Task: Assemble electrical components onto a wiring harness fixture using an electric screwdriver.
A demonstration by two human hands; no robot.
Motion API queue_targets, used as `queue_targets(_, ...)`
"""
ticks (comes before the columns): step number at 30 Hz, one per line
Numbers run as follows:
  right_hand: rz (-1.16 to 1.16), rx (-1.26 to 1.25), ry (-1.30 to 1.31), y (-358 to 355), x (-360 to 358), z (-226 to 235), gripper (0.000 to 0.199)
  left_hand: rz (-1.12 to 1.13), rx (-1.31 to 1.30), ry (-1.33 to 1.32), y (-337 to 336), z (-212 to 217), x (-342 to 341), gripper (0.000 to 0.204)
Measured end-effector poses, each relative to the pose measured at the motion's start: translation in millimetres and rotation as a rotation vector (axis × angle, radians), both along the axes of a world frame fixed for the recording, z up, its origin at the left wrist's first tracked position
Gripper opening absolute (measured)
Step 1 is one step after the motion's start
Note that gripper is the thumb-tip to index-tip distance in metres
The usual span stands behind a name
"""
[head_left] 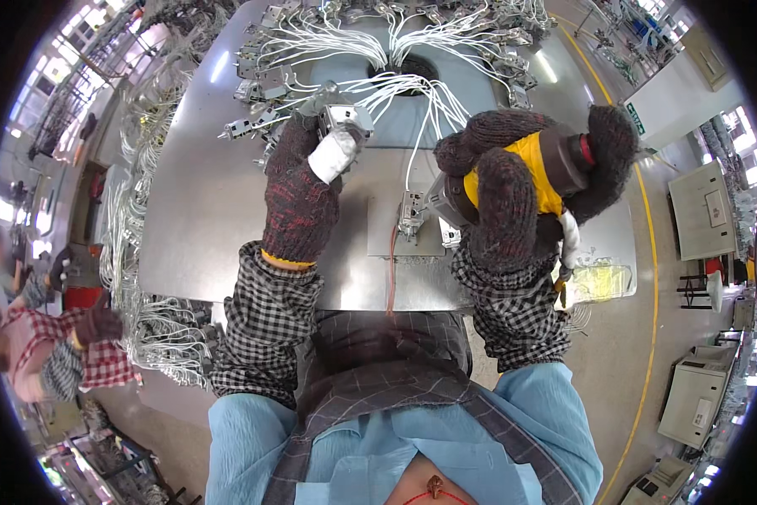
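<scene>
"Left hand, what's it got?"

"It's gripping a boxy metal connector, left of the round hole. The right hand is wrapped around a yellow-and-dark power tool."

"Pointing where?"

"Leftward, long axis slanting across, rear end higher up; it's right of the hole, on the worker's side."

"Textures?"

"Coarse knitted gloves, smooth shiny metal tabletop, slim white cables fanning from the hole."
</scene>
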State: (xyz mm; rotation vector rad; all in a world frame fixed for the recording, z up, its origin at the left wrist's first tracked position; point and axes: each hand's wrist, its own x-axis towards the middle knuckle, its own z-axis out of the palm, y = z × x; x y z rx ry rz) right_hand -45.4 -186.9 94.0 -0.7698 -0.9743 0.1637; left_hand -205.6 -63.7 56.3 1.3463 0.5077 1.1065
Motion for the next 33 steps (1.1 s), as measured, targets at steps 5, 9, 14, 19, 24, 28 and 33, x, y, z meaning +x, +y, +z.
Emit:
queue_targets(5, 0.084, -0.085, 0.146, -2.5, -0.3, 5.1, 0.083, -0.201, 0.117, 0.386, 1.3, 9.6, -13.0, 0.059)
queue_targets(9, -0.034, -0.062, 0.013, 0.8, 6.3, 15.5, 0.068, -0.329, 0.538, 0.613, -4.8, 6.5, -19.4, 0.074)
queue_targets(14, -0.141, 0.250, 0.104, 8.2, 12.8, 27.2, 0.077, -0.321, 0.318, 0.431, -6.9, 2.1, -8.0, 0.070)
queue_targets(19, -0.111, 0.311, 0.024, 8.9, 20.8, 35.0, 0.076, -0.169, 0.600, 0.620, -18.4, 23.7, 12.1, 0.077)
queue_targets(24, -0.409, 0.177, -0.041, 2.6, 35.0, 37.6, 0.069, -0.327, 0.530, 0.380, -12.8, 10.1, 11.4, 0.066)
queue_targets(28, -0.274, 0.282, 0.055, -0.5, 38.1, 34.4, 0.077, -0.381, 0.121, 0.125, 10.4, -8.2, -16.9, 0.057)
queue_targets(33, -0.204, 0.315, 0.157, 0.2, 32.8, 31.2, 0.081, -0.372, 0.260, 0.446, -4.7, 13.6, -15.8, 0.060)
